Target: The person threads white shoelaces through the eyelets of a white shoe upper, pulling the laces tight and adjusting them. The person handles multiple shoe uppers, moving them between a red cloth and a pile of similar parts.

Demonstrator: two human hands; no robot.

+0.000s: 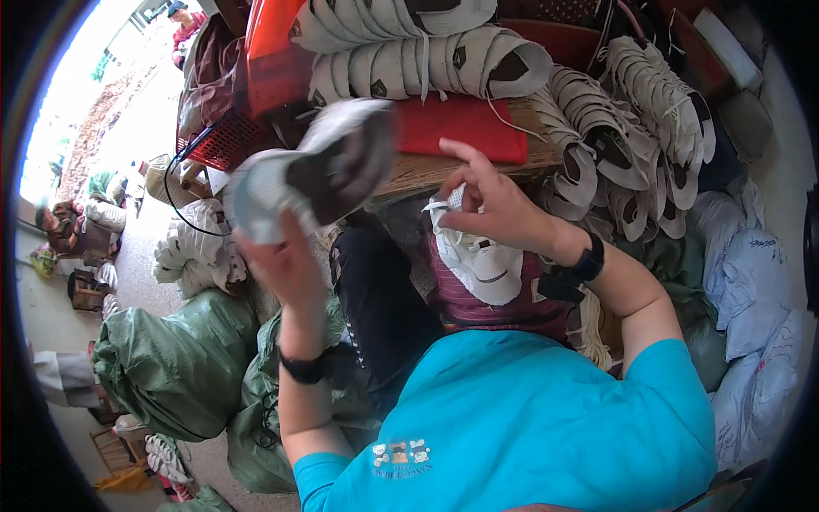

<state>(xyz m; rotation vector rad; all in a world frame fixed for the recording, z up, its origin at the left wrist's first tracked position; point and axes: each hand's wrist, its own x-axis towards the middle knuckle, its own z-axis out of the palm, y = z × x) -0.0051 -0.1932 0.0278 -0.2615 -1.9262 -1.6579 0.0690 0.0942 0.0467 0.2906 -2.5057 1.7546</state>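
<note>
The left hand (286, 271) grips a blurred shoe (258, 198), raised near the surface (411, 175). The right hand (495, 207), fingers spread, is over a white shoe (493, 275) lying on maroon cloth (456, 305).

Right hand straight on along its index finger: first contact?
Likely the red sheet ahead of the right hand; depth is unclear, so it might pass over toward the blurred shoe in the left hand.

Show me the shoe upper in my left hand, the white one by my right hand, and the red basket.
Raised shoe upper (324, 179): head view, on its dark inside, blurred.
Lower white shoe upper (486, 269): head view, on its white body.
Red basket (227, 143): head view, on its mesh side.
</note>
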